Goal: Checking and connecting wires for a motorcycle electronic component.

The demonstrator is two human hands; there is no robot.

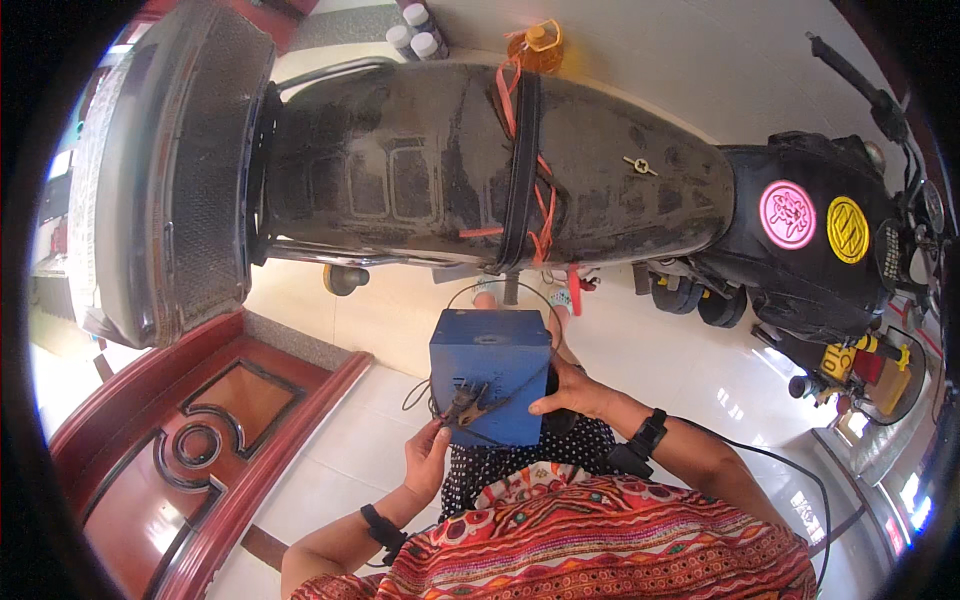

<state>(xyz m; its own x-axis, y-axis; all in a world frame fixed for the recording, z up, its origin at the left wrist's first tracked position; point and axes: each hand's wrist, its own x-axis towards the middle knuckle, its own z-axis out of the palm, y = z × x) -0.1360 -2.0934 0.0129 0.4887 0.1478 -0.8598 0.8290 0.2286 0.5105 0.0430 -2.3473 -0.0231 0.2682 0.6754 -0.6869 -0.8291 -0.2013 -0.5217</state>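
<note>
A blue box-shaped case (495,345) is in front of my body, above my lap. My right hand (578,393) grips its right side, the thumb resting on the blue face and the other fingers partly hidden behind it. A dark bundle of cord (466,404) lies against the near face and looks like it has a plug or connector in it. My left hand (428,455) is closed at the box's lower left corner, its fingertips pinching the dark cord. Thin wire loops stick out to the left of the box and above it.
A motorcycle with a dusty black seat (400,160) stretches across the far side, a red strap tied round it. A grey top box (190,170) sits at its left end. Red-brown carved wood (215,450) stands at left. An orange container (538,48) stands behind the seat.
</note>
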